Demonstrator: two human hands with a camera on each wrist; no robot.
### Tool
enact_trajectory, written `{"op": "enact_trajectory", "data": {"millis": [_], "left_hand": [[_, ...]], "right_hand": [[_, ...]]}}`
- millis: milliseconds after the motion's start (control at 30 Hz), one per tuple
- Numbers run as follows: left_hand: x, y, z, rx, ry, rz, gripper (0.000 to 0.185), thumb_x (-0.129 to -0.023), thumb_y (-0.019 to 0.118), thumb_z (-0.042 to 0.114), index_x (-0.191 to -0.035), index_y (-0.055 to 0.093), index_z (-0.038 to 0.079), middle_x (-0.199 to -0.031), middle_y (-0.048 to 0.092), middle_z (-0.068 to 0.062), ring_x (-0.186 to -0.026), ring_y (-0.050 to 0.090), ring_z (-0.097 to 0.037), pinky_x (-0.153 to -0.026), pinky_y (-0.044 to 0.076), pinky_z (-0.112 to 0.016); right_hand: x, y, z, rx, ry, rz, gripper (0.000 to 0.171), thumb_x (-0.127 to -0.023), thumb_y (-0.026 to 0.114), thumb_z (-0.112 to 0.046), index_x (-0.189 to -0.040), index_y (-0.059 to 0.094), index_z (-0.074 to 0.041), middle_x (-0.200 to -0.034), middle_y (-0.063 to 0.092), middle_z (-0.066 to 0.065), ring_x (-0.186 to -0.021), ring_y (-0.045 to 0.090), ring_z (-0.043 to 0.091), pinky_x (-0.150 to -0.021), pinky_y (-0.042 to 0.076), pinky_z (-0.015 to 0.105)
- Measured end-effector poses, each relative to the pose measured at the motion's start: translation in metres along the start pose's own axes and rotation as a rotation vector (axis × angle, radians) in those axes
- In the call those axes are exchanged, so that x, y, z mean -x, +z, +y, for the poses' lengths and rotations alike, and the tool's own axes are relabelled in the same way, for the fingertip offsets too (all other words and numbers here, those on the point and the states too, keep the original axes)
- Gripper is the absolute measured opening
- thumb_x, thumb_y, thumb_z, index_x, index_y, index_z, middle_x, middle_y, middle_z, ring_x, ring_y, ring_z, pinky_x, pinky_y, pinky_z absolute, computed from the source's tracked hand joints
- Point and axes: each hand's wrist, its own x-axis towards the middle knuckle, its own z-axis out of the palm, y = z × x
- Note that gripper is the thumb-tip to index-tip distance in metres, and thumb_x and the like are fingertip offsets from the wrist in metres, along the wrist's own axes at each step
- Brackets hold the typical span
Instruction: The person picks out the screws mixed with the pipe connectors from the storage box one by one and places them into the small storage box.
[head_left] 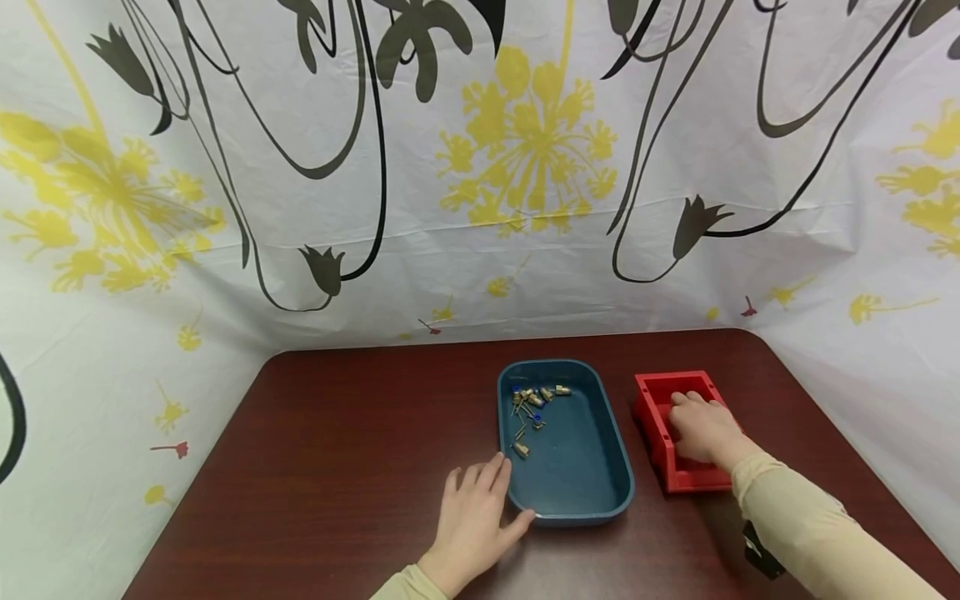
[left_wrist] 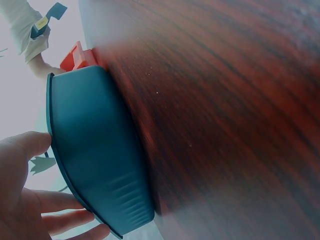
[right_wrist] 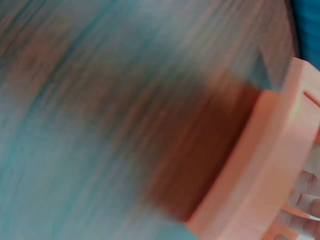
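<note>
A blue oval tray [head_left: 622,475] sits on the dark wooden table [head_left: 360,450] with several small brass parts [head_left: 534,400] lying at its far left end. My left hand [head_left: 487,500] rests on the table at the tray's near left corner, fingers straight, with the thumb against the front rim. The left wrist view shows the tray's outer wall [left_wrist: 95,150] beside that hand [left_wrist: 25,190]. To the right stands a red bin [head_left: 652,417]. My right hand [head_left: 701,429] reaches down into it, and its fingertips are hidden. The right wrist view is blurred, showing the bin's wall [right_wrist: 250,170] and fingers [right_wrist: 305,195].
A white curtain with yellow flowers and black stems [head_left: 525,142] closes off the back and both sides of the table. The table's rounded far corners lie near the curtain. Bare wood [head_left: 337,417] lies left of the tray.
</note>
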Motion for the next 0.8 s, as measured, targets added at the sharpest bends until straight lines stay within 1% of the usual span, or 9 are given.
{"op": "enact_trajectory", "data": {"millis": [67, 133, 200, 300, 367, 600, 800], "left_hand": [[0.000, 0.000, 0.000, -0.001, 0.000, -0.003, 0.065, -0.078, 0.053, 0.056, -0.121, 0.054, 0.008, -0.122, 0.050, -0.005, -0.100, 0.048, -0.021, -0.082, 0.033, -0.050], [0.000, 0.000, 0.000, 0.000, 0.000, -0.003, 0.065, -0.078, 0.053, 0.056, -0.121, 0.054, 0.008, -0.122, 0.050, -0.005, -0.100, 0.048, -0.021, -0.082, 0.033, -0.050], [0.000, 0.000, 0.000, 0.001, 0.001, -0.004, 0.065, -0.078, 0.053, 0.056, -0.121, 0.054, 0.008, -0.122, 0.050, -0.005, -0.100, 0.048, -0.021, -0.082, 0.033, -0.050], [0.000, -0.001, 0.000, 0.002, 0.000, -0.005, 0.065, -0.078, 0.053, 0.056, -0.122, 0.054, 0.008, -0.122, 0.050, -0.005, -0.101, 0.048, -0.021, -0.082, 0.033, -0.050], [-0.001, -0.001, 0.000, 0.002, -0.001, -0.007, 0.065, -0.078, 0.053, 0.056, -0.122, 0.054, 0.008, -0.122, 0.050, -0.005, -0.101, 0.048, -0.021, -0.083, 0.033, -0.051], [-0.001, -0.001, 0.000, -0.002, -0.002, -0.012, 0.066, -0.078, 0.053, 0.056, -0.122, 0.053, 0.008, -0.122, 0.050, -0.005, -0.101, 0.048, -0.021, -0.083, 0.032, -0.051], [0.000, -0.001, 0.000, -0.001, 0.001, -0.008, 0.065, -0.078, 0.053, 0.056, -0.122, 0.054, 0.008, -0.122, 0.050, -0.005, -0.101, 0.048, -0.021, -0.083, 0.033, -0.051]], "right_hand": [[0.000, -0.007, -0.001, 0.008, -0.016, 0.013, 0.018, -0.061, 0.076, -0.017, -0.064, 0.059, -0.016, -0.081, 0.051, 0.007, -0.077, 0.044, 0.027, -0.066, 0.041, 0.051], [0.000, -0.014, -0.002, 0.010, -0.035, 0.036, 0.020, -0.062, 0.077, -0.019, -0.061, 0.057, -0.018, -0.074, 0.046, 0.002, -0.072, 0.042, 0.024, -0.062, 0.041, 0.046], [0.001, -0.021, -0.004, 0.018, -0.050, 0.063, 0.022, -0.063, 0.076, -0.020, -0.057, 0.054, -0.020, -0.070, 0.042, -0.001, -0.069, 0.040, 0.021, -0.059, 0.037, 0.042], [0.002, -0.032, -0.004, 0.029, -0.056, 0.099, 0.023, -0.063, 0.075, -0.020, -0.056, 0.053, -0.022, -0.070, 0.041, -0.002, -0.071, 0.040, 0.022, -0.057, 0.031, 0.039], [0.003, -0.038, -0.004, 0.035, -0.052, 0.116, 0.022, -0.063, 0.074, -0.021, -0.057, 0.053, -0.022, -0.072, 0.042, -0.001, -0.073, 0.041, 0.023, -0.058, 0.030, 0.040], [0.002, -0.063, -0.007, 0.045, -0.066, 0.194, 0.017, -0.063, 0.072, -0.018, -0.060, 0.055, -0.022, -0.078, 0.045, 0.001, -0.074, 0.040, 0.023, -0.058, 0.031, 0.040], [-0.005, -0.083, -0.020, 0.053, -0.096, 0.271, 0.012, -0.063, 0.070, -0.019, -0.063, 0.058, -0.020, -0.080, 0.046, 0.002, -0.078, 0.041, 0.023, -0.061, 0.032, 0.041]]}}
